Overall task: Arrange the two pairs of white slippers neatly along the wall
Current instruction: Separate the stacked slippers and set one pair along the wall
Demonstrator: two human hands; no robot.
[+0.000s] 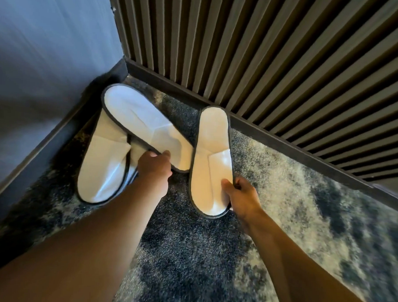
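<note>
1. Corner of room: plain wall (49, 53) on left, ribbed slat wall (288, 63) at back/right, dark baseboard (285, 145) along bottom, mottled grey carpet (211, 254) underfoot.
2. L hand (155, 167) closed on edge of diagonal slipper (140, 121), thumb on top near toe end; heel end aimed into corner.
3. Diagonal slipper lying across corner slipper (104, 165), partly covering it; corner slipper flat on carpet just beside plain wall, toe end toward camera.
4. Edge of one more white slipper (133, 173) peeking from under those two, mostly hidden by L hand.
5. R hand (241, 196) pinching right slipper (212, 160) at toe end, thumb on top, fingers under edge; heel end touching or just beside baseboard of slat wall.
6. Right slipper & diagonal slipper touching/overlapping at toe ends; can't tell which is on top.
</note>
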